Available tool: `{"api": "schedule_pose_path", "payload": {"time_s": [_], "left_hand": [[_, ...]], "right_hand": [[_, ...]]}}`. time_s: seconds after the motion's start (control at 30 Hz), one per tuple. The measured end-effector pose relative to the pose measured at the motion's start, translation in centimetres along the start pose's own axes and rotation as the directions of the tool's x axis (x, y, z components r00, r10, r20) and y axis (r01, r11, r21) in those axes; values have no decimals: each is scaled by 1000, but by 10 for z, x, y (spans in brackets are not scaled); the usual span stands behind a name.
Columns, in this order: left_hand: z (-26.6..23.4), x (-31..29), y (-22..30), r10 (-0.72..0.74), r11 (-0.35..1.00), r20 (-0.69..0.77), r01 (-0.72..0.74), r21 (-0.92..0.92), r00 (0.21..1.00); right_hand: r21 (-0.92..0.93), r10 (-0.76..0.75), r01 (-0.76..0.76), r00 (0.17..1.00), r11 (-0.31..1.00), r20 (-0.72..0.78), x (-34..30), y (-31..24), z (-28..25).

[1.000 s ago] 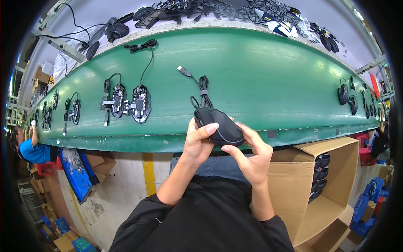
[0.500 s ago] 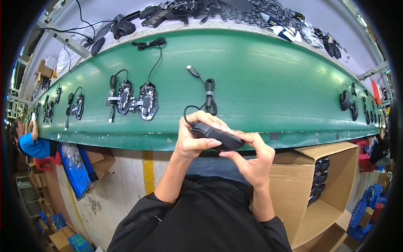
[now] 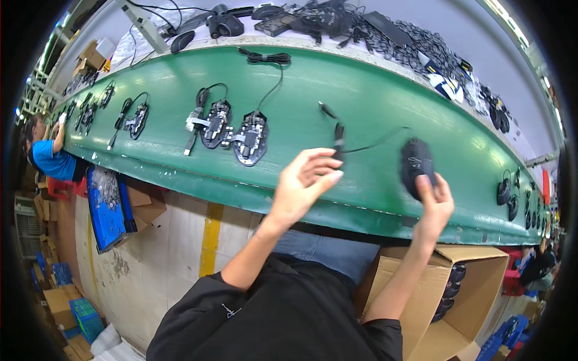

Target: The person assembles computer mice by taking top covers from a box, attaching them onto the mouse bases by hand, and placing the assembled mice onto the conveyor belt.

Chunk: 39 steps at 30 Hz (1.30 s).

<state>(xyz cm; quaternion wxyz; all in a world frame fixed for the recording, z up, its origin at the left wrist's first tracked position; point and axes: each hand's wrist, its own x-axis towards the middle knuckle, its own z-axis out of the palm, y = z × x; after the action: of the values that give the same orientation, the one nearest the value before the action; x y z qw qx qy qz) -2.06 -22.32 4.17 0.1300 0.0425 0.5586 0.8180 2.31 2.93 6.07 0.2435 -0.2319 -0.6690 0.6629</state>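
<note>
A black computer mouse [image 3: 417, 168] is in my right hand [image 3: 435, 207], its top facing up, slightly blurred, above the green belt. The thumb and fingers grip its near end. From its far end a thin cord runs left to a bundled cable [image 3: 339, 135], tied with a band, with a plug [image 3: 327, 109] beyond it. My left hand [image 3: 307, 183] has its fingers curled at the near end of that bundle and appears to grip it; the fingertips hide part of it.
On the green belt [image 3: 180, 165], opened mouse bases with circuit boards [image 3: 250, 139] lie at left; finished-looking mice [image 3: 504, 189] lie at right. A cluttered shelf [image 3: 385, 45] runs behind. An open carton [image 3: 415, 301] holding mice stands near right. A person in blue [image 3: 51, 157] sits far left.
Both hands held the mouse together before. My right hand has carried it to the right and over the belt, while my left hand has let go of it and moved to the cable. The view has turned.
</note>
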Motion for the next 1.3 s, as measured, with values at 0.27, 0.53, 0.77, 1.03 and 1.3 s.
{"api": "schedule_pose_path", "payload": {"time_s": [0.27, 0.53, 0.77, 1.03, 1.3], "left_hand": [[-82, 25, -3, 399, 64, -101, 82, 995, 911], [18, 33, -53, 265, 695, -112, -109, 711, 958], [10, 29, -54, 167, 985, -222, -150, 90, 961], [35, 11, -31, -193, 980, -44, 191, -45, 980], [61, 25, -71, -100, 865, 67, 120, -488, 993]], "right_hand": [[-777, -539, 132, 789, 616, -293, 31, 38, -49], [-321, -336, 768, 559, 554, 758, -15, 63, 67], [-542, -440, 732, 681, 412, 586, -22, 70, 104], [-218, -227, 357, 858, 909, 461, -13, 39, 68], [-219, -486, 570, 806, 792, 338, -34, 32, 46]]}}
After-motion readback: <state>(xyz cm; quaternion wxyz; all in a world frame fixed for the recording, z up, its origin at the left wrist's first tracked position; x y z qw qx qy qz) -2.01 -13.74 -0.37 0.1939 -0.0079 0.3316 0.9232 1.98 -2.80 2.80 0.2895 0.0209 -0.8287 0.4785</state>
